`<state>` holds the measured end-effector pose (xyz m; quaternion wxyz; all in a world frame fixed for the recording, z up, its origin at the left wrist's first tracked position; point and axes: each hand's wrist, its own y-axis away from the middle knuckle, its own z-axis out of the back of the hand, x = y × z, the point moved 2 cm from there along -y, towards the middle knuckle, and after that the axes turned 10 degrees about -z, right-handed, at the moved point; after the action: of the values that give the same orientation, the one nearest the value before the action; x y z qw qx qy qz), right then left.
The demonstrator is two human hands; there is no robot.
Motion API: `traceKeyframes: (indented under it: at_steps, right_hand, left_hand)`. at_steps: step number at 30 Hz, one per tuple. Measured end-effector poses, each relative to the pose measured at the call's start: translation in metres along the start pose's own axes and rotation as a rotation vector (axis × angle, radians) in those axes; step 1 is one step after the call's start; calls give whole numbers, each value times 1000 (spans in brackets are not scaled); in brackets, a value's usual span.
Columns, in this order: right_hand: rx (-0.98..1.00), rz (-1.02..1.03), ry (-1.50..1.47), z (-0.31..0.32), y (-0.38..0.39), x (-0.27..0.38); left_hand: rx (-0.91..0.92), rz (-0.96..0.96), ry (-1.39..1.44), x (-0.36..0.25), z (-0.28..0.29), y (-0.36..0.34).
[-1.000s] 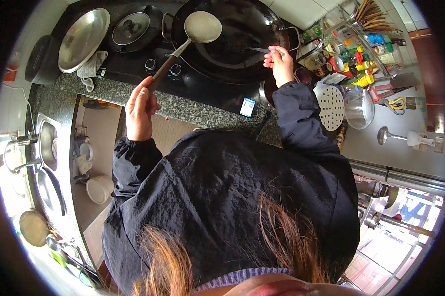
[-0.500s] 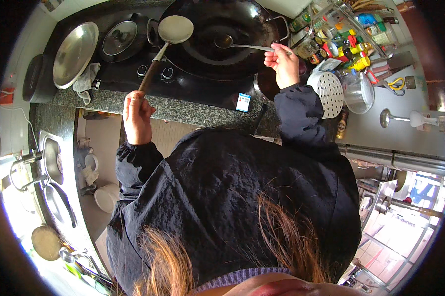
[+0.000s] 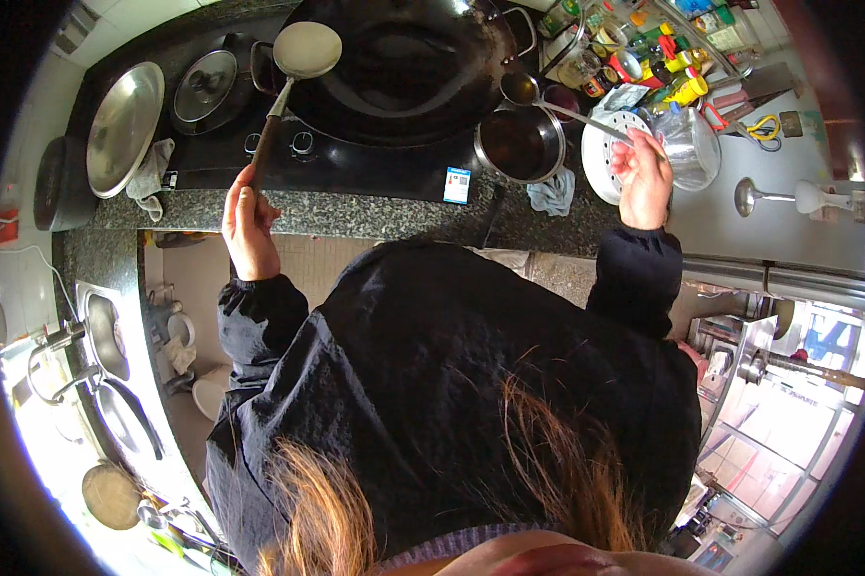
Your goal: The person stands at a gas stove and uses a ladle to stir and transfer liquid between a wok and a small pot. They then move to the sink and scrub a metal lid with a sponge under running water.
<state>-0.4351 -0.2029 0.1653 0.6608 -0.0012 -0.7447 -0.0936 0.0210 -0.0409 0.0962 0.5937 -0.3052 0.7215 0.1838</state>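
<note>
At the far left of my view a steel sink (image 3: 106, 336) sits low. Nearer the stove, a big steel lid (image 3: 125, 130) leans by the wall, with a grey cloth (image 3: 150, 180) hanging over the counter edge beside it and a small pan (image 3: 205, 88) under a glass lid further along.

My left hand (image 3: 251, 233) comes next, in front of the stove (image 3: 355, 171). Its fingers are curled snugly round the wooden handle of a big ladle (image 3: 308, 50) — thumb along the near side, little gap left in the grip. The ladle slants up and away from me, its pale round bowl over the left edge of the wok; whether the two touch, I cannot tell. The wok (image 3: 394, 72) sits on the stove, wide, dark and shiny inside.

Just right of it stands a steel pot (image 3: 521, 144), with a crumpled bluish cloth (image 3: 551, 194) at its near side. A small ladle (image 3: 520, 89) has its bowl at the pot's far rim, and its thin handle runs right to my right hand (image 3: 645, 182) — thumb and fingers pinched together on the end. Behind that hand is a white strainer (image 3: 600, 158), then a clear jar (image 3: 693, 152), crowded bottles (image 3: 677, 77) and yellow-handled scissors (image 3: 766, 129).
</note>
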Motion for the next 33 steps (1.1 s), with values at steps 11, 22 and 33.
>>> traceKeyframes:
  at_steps: [11, 22, 33]
  right_hand:
    - [-64, -4, 207, 34, 19, -68]
    - [245, 501, 938, 28, 35, -77]
    - [-291, -71, -305, 41, -2, -64]
  left_hand:
    - [91, -113, -184, 4, -5, 0]
    - [68, -93, -189, 20, 4, 3]
    - [68, -87, -359, 29, 9, 11]
